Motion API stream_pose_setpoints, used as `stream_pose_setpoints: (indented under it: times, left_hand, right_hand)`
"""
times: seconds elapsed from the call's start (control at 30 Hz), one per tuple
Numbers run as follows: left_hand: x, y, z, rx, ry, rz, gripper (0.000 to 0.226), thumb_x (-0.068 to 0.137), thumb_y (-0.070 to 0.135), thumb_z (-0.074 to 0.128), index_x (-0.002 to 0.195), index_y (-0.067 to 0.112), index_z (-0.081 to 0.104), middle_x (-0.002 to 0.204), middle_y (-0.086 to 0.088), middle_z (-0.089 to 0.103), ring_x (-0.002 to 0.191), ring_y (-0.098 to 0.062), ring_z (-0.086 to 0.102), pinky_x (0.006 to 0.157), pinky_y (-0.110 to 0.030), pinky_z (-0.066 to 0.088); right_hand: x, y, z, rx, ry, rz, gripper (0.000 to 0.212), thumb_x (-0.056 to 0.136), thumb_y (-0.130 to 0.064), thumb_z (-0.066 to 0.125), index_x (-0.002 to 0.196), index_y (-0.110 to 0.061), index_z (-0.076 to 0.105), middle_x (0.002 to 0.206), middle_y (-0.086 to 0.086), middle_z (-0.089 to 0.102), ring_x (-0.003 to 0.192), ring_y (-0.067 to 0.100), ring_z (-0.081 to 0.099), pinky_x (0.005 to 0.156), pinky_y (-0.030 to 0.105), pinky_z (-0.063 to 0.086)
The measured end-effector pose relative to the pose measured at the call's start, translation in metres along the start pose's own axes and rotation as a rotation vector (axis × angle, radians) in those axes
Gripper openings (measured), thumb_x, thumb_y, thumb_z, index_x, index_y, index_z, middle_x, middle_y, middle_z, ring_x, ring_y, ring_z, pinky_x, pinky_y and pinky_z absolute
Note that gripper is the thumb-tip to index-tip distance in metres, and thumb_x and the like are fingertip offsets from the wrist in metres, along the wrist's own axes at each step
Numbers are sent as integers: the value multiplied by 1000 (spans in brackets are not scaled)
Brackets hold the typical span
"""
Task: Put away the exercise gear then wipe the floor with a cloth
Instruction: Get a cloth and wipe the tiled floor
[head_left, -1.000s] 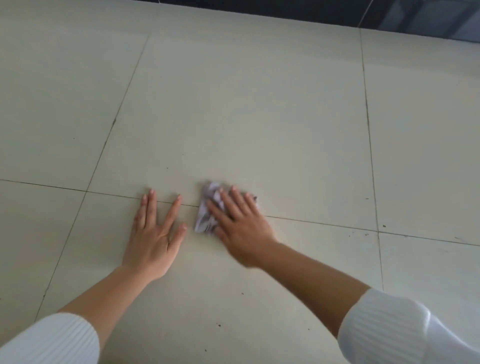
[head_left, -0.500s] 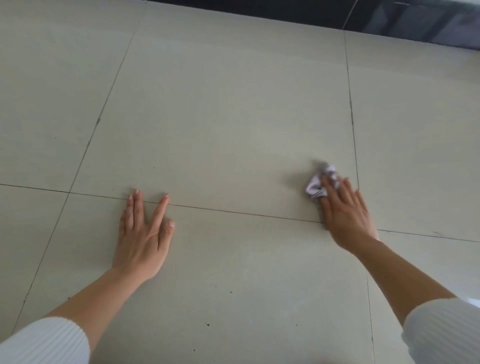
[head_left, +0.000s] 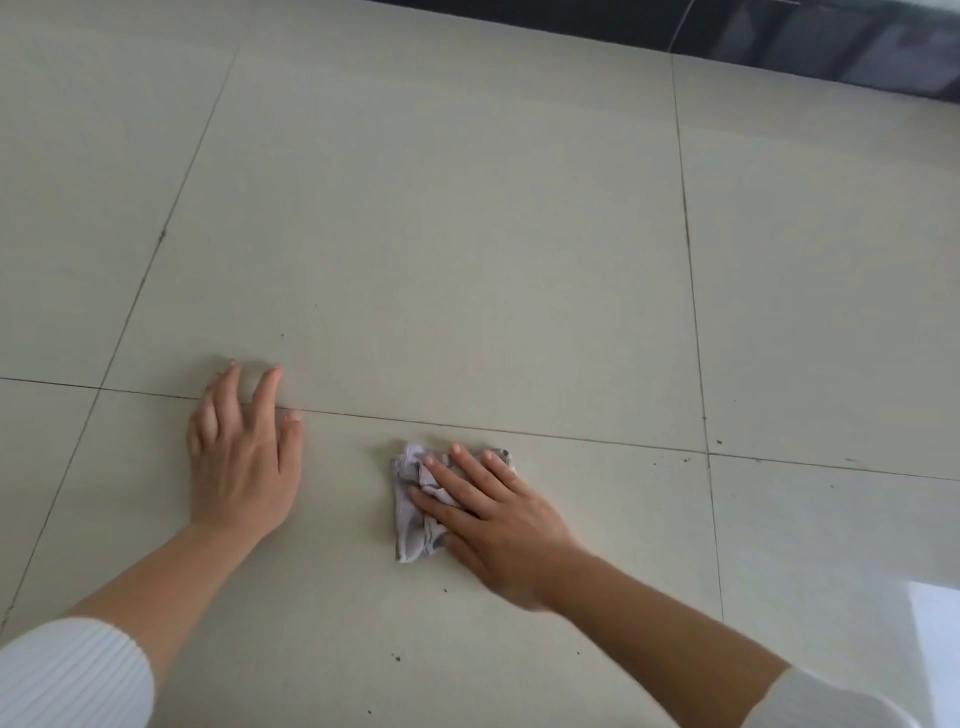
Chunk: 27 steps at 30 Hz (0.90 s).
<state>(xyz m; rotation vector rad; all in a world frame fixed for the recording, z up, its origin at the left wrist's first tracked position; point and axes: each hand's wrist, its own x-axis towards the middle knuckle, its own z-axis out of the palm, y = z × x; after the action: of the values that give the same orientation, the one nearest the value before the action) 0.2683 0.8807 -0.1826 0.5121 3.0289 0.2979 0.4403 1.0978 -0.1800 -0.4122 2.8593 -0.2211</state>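
Right hand (head_left: 488, 525) pressing crumpled cloth (head_left: 415, 514) flat-fingered, spreading wiping pressure onto floor (head_left: 467, 234); left hand (head_left: 241, 462) splayed, empty, bracing body weight.

No legible text, label, brand, number or sign anywhere in the head view. The cloth (head_left: 415, 499) carries no print that can be read, and the floor tiles (head_left: 441, 260) are unmarked. The white sleeves (head_left: 72, 675) show only ribbing, no lettering.
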Motion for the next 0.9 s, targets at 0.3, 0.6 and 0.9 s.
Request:
stream_pose_setpoints:
  times: [0.3, 0.6, 0.9]
  left_hand:
    - [13, -34, 6, 5, 21, -131, 66, 92, 42, 19, 145, 5, 29, 152, -26, 22, 141, -39, 17, 115, -47, 14]
    - [14, -32, 4, -25, 59, -155, 64, 89, 43, 25, 144, 11, 34, 152, -21, 27, 141, -34, 20, 114, -43, 17]
    - [14, -30, 2, -23, 46, -204, 63, 88, 44, 25, 143, 16, 34, 153, -13, 27, 140, -31, 23, 108, -48, 25]
  right_hand:
    - [58, 112, -36, 17, 80, 581, 61, 93, -54, -11, 150, -32, -7, 160, -8, -1, 146, 18, -12, 117, 34, -8]
    - [152, 79, -57, 168, 91, 642, 55, 102, -39, 10, 152, -21, -6, 160, 2, -13, 146, 19, -17, 117, 35, -14]
    - [148, 4, -29, 52, 25, -192, 53, 98, -38, 27, 146, -17, 36, 154, 8, 30, 144, 26, 23, 118, 39, 6]
